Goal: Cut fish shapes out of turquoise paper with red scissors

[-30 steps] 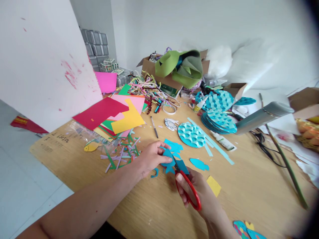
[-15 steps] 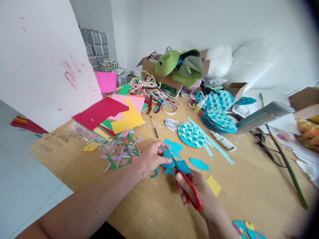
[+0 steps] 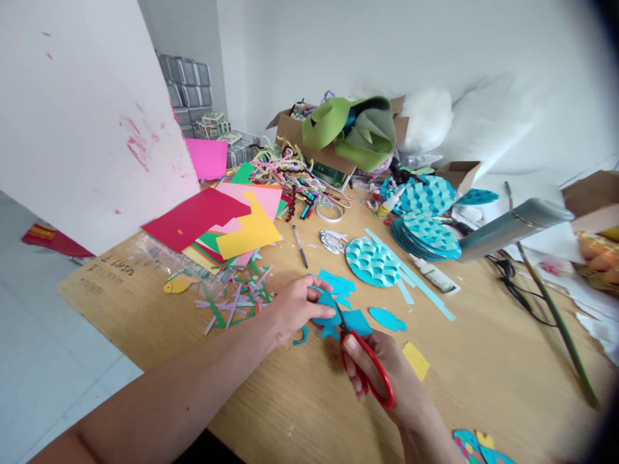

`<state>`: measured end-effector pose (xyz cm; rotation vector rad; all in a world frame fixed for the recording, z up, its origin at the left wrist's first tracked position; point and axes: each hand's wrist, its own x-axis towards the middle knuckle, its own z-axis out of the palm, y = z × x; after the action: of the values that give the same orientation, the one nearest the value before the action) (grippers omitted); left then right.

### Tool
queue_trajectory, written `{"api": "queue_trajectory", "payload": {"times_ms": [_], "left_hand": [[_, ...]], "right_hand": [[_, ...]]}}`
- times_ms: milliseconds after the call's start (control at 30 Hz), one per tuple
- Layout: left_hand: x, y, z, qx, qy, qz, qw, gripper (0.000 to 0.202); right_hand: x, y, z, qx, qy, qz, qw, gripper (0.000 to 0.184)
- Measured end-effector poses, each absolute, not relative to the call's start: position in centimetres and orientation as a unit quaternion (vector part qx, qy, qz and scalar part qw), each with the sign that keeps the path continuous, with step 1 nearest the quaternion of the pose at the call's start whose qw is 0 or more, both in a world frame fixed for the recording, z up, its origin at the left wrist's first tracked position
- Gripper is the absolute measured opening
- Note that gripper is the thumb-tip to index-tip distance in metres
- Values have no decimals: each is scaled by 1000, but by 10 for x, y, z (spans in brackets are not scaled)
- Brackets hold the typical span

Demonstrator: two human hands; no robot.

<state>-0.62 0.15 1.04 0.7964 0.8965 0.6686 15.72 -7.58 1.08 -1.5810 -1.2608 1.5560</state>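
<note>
My left hand [image 3: 304, 306] pinches a piece of blue paper [image 3: 328, 308] between thumb and fingers above the table. In my right hand [image 3: 382, 361] are red-handled scissors [image 3: 370, 367], their blades at the paper's right side, where a blue flap [image 3: 356, 322] sticks out. Blue scraps [image 3: 337, 281] lie just beyond the hands. A cut-out blue fish [image 3: 387, 319] rests to the right, with a yellow paper piece [image 3: 416, 361] nearer me. Behind the scraps is a round blue disc [image 3: 372, 261] covered in wavy pale strips.
Coloured paper sheets [image 3: 198, 219] and thin strips [image 3: 235, 303] cover the left side. A pen [image 3: 300, 246] lies mid-table. Stacked blue discs [image 3: 425, 238], a glue bottle [image 3: 435, 274] and a grey flask [image 3: 515, 229] stand or lie right. A cardboard box [image 3: 319, 151] sits behind.
The scissors' handles have spread slightly wider in my right hand. My left hand keeps its pinch on the blue paper, and the whole view has shifted very slightly.
</note>
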Motion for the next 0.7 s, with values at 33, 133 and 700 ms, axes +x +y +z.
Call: {"api": "queue_trajectory", "payload": {"times_ms": [33,133,700], "left_hand": [[-6,1,10,365,414,308,775,42],[-7,1,10,360,410,307,780,43],[-7,3,7,372,422,326,760,40]], "right_hand": [[157,-76,10,-590,-474,585,292,47],[157,-76,11,-586,-470,590,294,48],[154,-76,17,-610,-451,587,281,50]]}}
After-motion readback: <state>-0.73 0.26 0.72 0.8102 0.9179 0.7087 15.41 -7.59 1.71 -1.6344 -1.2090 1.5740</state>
